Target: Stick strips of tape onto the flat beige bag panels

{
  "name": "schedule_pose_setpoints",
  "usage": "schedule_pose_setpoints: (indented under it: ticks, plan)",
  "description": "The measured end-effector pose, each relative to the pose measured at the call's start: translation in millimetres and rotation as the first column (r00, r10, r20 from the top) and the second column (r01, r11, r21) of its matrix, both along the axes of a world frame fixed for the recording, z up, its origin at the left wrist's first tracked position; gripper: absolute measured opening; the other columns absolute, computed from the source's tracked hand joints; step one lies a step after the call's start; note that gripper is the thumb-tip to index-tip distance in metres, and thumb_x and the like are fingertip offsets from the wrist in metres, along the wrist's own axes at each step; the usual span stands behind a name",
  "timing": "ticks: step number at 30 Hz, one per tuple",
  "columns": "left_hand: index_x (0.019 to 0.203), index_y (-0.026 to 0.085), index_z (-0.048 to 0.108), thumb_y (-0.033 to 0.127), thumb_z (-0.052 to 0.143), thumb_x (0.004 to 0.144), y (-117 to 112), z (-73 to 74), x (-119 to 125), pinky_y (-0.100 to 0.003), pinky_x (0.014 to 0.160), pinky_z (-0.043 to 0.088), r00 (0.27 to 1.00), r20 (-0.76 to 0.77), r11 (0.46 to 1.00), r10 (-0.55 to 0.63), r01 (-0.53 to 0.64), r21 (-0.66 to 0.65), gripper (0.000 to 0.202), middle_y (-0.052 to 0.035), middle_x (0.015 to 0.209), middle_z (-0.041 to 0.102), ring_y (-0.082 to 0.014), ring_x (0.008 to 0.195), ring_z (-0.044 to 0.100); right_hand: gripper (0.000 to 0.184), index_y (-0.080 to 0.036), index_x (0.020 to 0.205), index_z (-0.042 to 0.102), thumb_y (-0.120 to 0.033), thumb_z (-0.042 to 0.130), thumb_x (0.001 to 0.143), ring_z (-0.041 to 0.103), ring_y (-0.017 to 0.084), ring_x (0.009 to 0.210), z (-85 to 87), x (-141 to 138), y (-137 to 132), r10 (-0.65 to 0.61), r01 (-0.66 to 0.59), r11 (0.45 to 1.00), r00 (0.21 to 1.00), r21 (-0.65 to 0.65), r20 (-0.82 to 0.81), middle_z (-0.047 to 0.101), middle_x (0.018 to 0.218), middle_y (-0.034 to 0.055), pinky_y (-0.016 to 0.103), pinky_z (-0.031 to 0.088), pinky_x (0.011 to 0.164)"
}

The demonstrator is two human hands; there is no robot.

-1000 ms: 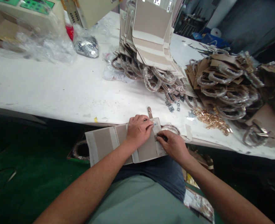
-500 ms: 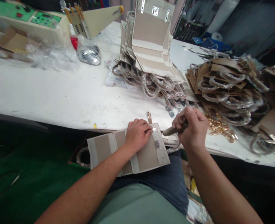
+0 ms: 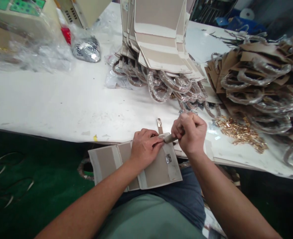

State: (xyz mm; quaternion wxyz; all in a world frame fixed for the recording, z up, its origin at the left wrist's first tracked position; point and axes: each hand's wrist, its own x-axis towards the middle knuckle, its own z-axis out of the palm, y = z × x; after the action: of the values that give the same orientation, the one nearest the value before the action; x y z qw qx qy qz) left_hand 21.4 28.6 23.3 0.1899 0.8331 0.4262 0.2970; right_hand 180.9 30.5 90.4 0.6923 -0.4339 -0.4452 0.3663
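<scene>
Well, two bare hands close together, not quite touching, over a flat tan bag panel (image 3: 156, 172) resting across the lap. Left hand (image 3: 145, 149) lying flat on the panel, fingers (image 3: 156, 141) pressing down and holding nothing. Right hand (image 3: 190, 132) curled tight around a small tool with a brown handle (image 3: 170, 138), tip of the tool at the top edge of the panel, right by the left fingers. Just below that tip and near the right hand, a small shiny metal clip (image 3: 168, 158) fixed on the panel. Just past the left fingers, a thin brown strap tab (image 3: 159, 123) sticking out over the edge of a white table (image 3: 49, 103). Under the hands, blue jeans (image 3: 186, 189) and, closer in, a green shirt (image 3: 148, 215). Far ahead of the hands, a tall stack of matching panels (image 3: 158, 39) on top of curved bag handles in clear plastic (image 3: 156, 89). Off to the right of the right hand, loose gold metal bits (image 3: 241, 132) on the table, then a big heap of brown cardboard pieces (image 3: 256, 83) mixed with more wrapped handles. Far off to the left of the left hand, crumpled clear plastic (image 3: 37, 56), a silver bag (image 3: 87, 49) and a cream machine with green buttons (image 3: 19, 10). Lower down on that side, a green floor (image 3: 37, 172).
</scene>
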Motion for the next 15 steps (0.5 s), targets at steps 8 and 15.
schedule_pose_setpoints:
  ticks: [8, 15]
  plan:
    - [0.123, 0.025, 0.071, 0.042, 0.074, 0.089, 8.7, 11.6, -5.2, -0.04, 0.093, 0.046, 0.992, -0.125, 0.998, 0.029, -0.036, -0.054, 0.038, -0.0066, 0.116, 0.074, -0.0275, 0.11, 0.062, 0.048, -0.022, 0.06, 0.049, -0.048, 0.064, 0.097, 0.047, 0.012, 0.05, 3.3, -8.3, -16.0, 0.122, -0.102, 0.992, 0.928, -0.075, 0.351, 0.051, 0.054, -0.0035, 0.027, 0.04, 0.052]
    - [0.102, 0.029, 0.079, 0.057, 0.064, 0.088, 34.4, 36.2, -12.9, -0.031, 0.064, 0.041, 0.929, -0.362, 0.961, -0.071, -0.034, -0.276, 0.034, -0.004, 0.094, 0.08, -0.0254, 0.086, 0.071, 0.05, -0.022, 0.066, 0.053, -0.063, 0.065, 0.092, 0.05, 0.013, 0.052, -5.5, -4.3, -22.1, 0.143, -0.091, 0.982, 0.929, -0.163, 0.342, 0.055, 0.056, -0.0028, 0.027, 0.042, 0.052]
